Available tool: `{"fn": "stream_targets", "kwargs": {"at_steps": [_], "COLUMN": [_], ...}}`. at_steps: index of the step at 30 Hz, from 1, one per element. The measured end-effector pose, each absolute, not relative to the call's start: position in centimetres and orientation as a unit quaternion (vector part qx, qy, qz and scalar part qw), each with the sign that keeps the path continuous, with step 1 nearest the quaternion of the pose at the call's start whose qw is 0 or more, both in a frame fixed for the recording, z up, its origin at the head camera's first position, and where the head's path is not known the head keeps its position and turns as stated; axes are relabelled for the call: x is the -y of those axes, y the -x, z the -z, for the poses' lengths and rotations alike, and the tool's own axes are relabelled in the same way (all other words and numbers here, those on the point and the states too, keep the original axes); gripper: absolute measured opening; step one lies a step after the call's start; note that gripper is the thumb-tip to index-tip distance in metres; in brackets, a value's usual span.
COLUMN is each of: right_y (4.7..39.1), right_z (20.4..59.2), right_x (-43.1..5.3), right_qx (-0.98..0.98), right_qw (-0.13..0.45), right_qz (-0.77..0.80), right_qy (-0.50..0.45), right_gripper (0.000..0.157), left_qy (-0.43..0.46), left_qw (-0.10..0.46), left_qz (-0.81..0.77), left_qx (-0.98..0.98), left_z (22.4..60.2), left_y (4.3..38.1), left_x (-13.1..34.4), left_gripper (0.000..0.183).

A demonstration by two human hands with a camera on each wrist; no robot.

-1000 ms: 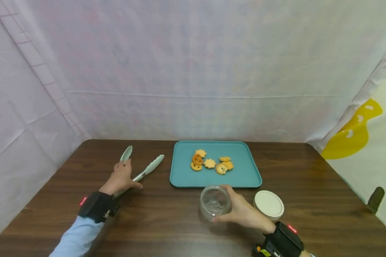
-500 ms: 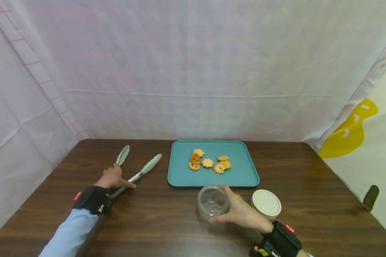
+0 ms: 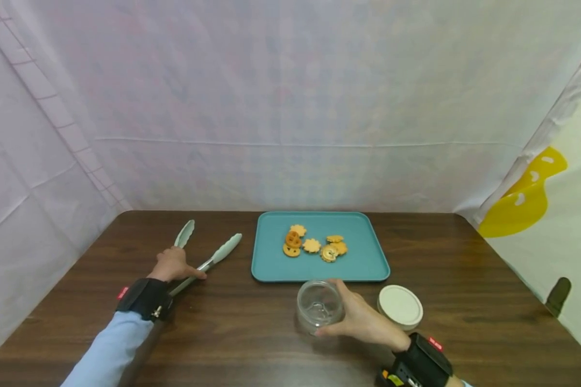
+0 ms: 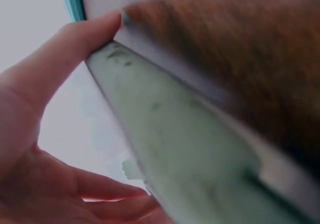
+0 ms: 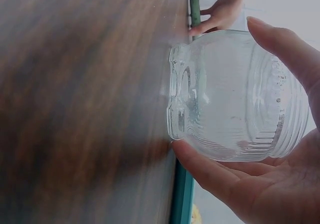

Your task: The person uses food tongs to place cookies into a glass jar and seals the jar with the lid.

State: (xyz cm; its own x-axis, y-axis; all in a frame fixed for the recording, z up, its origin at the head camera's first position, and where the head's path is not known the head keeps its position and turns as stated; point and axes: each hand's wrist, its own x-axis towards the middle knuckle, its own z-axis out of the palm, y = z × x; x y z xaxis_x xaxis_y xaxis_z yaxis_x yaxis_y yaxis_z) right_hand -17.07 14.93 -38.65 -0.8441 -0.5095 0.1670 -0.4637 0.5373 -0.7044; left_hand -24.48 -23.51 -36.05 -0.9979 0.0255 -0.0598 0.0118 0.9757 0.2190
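In the head view my left hand (image 3: pixel 172 264) is on a pair of tongs (image 3: pixel 225 249) at the left of the table. The tongs lie spread, with pale green scalloped tips pointing away. My thumb lies along one arm and my fingers are at the other; the left wrist view shows the green handle (image 4: pixel 165 119) between thumb and fingers. My right hand (image 3: pixel 363 318) holds a clear glass jar (image 3: pixel 314 307), thumb on the near side and fingers round the far side. In the right wrist view the glass jar (image 5: pixel 235 98) is see-through, with nothing inside, its base at the tabletop.
Beyond the jar lies a blue-green tray (image 3: pixel 266 269) with several cookies (image 3: pixel 312 245) in two loose groups. A white round lid (image 3: pixel 400 305) sits right of the jar, beside my right forearm. White cloth (image 3: pixel 290 97) hangs behind the table (image 3: pixel 252 355).
My left hand has shifted a little left on the tongs, with the thumb still at the near arm. The head view has drifted slightly. My right hand and the jar stay put.
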Motion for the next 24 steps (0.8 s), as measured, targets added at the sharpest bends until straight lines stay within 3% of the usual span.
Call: {"fn": "stream_targets", "kwargs": {"at_steps": [7,19,24], "right_y": [17.2,17.1,17.1], "right_z": [38.6,38.6,38.6], "right_x": [-14.9,-14.9,-14.9], "right_qx": [-0.873,-0.877,-0.879], "right_qw": [0.032,0.032,0.028], "right_qz": [0.400,0.395,0.390], "right_qy": [0.279,0.272,0.273], "right_gripper": [0.083,0.083,0.083], "left_qy": [0.011,-0.073,-0.124], "left_qw": [-0.006,-0.111,-0.129], "left_qz": [-0.146,-0.248,-0.291], "left_qx": [-0.989,-0.960,-0.940], "left_z": [36.4,35.9,35.8], "left_y": [24.2,23.7,23.7], "left_x": [23.4,22.3,21.0], "left_gripper": [0.085,0.091,0.082]}}
